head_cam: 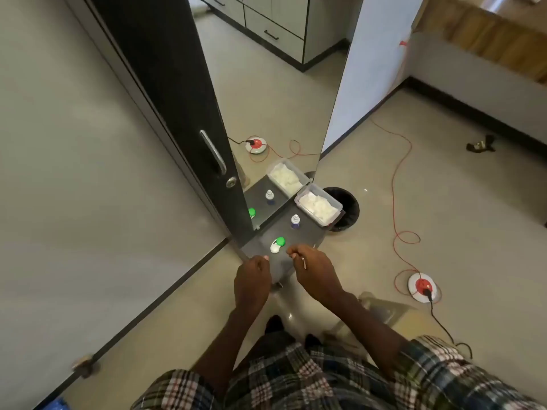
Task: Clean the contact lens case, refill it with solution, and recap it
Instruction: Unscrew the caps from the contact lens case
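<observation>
1. Head view: lens case (pixel 277 245), one green cap and one white, sits on the small grey table (pixel 266 263) near its front edge, just ahead of both hands.
2. Left hand (pixel 252 279): fingers curled, grip contents hidden, can't tell.
3. Right hand (pixel 313 269): curled, something thin and pale pokes out; too blurred to identify.
4. Solution bottle (pixel 295 221) upright behind case; tub (pixel 319 205) of white pads at far end.
5. Bin (pixel 347 207) partly hidden behind table.
</observation>
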